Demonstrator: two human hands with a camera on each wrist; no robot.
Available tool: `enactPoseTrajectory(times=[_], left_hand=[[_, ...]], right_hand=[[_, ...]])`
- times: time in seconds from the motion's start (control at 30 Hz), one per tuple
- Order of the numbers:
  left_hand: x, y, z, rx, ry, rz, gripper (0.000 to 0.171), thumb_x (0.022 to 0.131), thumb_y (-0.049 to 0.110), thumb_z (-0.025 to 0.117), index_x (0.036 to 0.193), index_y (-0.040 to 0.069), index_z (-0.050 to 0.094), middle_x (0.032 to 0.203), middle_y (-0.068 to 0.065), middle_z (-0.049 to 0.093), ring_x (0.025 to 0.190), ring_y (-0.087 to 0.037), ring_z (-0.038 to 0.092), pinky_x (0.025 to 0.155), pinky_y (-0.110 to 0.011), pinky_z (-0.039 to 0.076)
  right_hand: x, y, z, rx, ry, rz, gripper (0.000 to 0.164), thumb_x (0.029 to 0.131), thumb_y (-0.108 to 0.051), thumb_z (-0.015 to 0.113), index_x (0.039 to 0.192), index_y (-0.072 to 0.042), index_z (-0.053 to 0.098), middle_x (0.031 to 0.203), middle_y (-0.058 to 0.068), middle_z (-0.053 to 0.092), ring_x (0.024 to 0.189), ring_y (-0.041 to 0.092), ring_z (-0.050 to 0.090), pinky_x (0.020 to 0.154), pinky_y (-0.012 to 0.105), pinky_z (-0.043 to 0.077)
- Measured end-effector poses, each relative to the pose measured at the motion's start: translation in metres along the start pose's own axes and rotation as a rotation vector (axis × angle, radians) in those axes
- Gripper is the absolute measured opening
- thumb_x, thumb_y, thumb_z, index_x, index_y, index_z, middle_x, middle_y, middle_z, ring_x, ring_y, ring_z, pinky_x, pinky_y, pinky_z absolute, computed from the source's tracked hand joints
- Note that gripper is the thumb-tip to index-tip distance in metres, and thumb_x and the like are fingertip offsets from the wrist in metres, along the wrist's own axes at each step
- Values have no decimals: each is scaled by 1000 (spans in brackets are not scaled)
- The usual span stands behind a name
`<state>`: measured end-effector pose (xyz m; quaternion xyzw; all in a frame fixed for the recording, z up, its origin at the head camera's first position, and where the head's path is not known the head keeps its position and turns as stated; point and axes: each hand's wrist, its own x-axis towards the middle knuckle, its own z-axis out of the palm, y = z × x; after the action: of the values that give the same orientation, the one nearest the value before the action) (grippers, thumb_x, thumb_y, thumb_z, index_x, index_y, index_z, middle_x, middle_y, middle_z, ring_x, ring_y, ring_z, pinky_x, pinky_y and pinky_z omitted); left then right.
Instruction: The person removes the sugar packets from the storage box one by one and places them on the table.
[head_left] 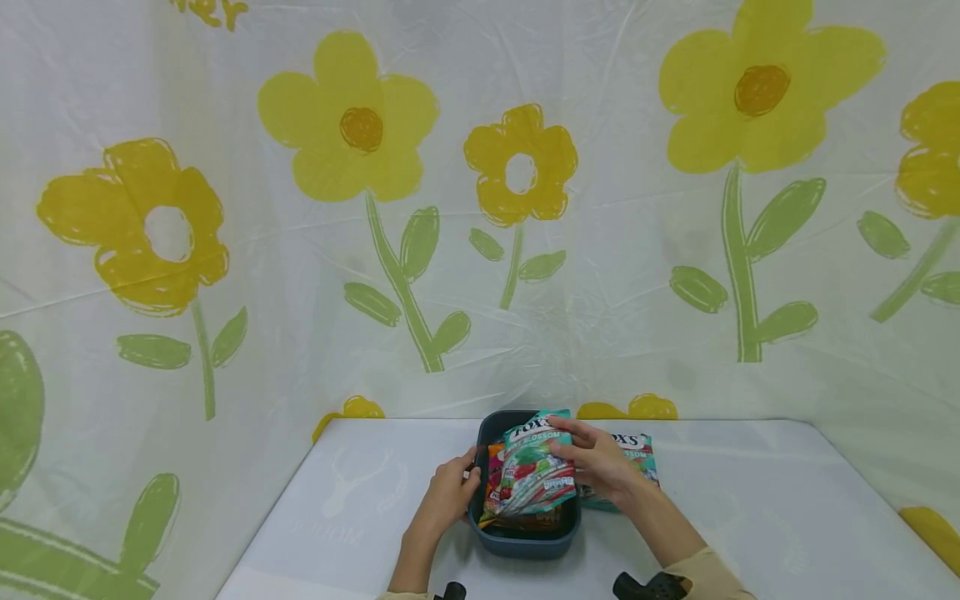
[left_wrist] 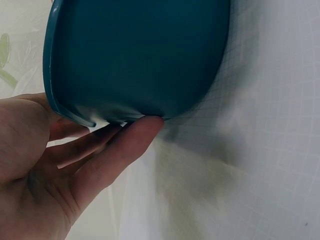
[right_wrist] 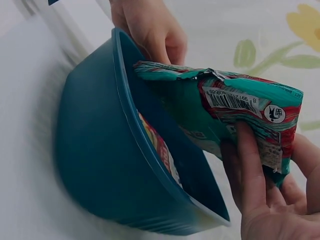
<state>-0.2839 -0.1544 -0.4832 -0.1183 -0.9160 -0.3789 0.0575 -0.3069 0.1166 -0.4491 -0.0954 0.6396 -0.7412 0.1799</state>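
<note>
A dark blue-teal plastic bin (head_left: 525, 546) stands on the white table. My left hand (head_left: 448, 492) grips its left side near the rim, fingers against the wall in the left wrist view (left_wrist: 115, 160). My right hand (head_left: 603, 462) holds a teal and red FOX'S candy bag (head_left: 536, 479), tilted over the bin's opening. The right wrist view shows the bag's barcode side (right_wrist: 240, 102), fingers and thumb around its near end. Inside the bin, under the bag, lies an orange-red packet (head_left: 492, 479), partly hidden.
Another FOX'S candy bag (head_left: 643, 454) lies on the table just right of the bin, partly behind my right forearm. The white table (head_left: 352, 508) extends to both sides. A curtain (head_left: 615, 250) printed with yellow flowers hangs behind the table.
</note>
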Motion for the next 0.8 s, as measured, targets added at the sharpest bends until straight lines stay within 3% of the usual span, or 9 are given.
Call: enactPoseTrajectory(times=[0.23, 0.47, 0.8], left_hand=[[0, 0, 0, -5, -3, -2, 47, 99, 14, 53, 141, -7, 47, 118, -20, 67, 86, -15, 66, 74, -34, 59], [0, 0, 1, 1, -6, -33, 47, 100, 16, 53, 142, -4, 47, 119, -19, 67, 91, -18, 61, 80, -38, 58], [-1, 0, 2, 2, 0, -31, 46, 100, 15, 53, 142, -4, 47, 118, -18, 68, 95, -19, 62, 87, -43, 58]], right_hand=[[-3, 0, -6, -1, 15, -4, 63, 92, -23, 69, 149, -16, 42, 144, 16, 48, 103, 23, 65, 88, 42, 59], [-7, 0, -12, 11, 25, -2, 63, 92, -24, 68, 149, -17, 42, 147, 17, 43, 105, 22, 63, 90, 41, 58], [-12, 0, -24, 50, 41, 2, 60, 95, -22, 65, 149, -20, 42, 141, 9, 47, 106, 23, 63, 90, 40, 58]])
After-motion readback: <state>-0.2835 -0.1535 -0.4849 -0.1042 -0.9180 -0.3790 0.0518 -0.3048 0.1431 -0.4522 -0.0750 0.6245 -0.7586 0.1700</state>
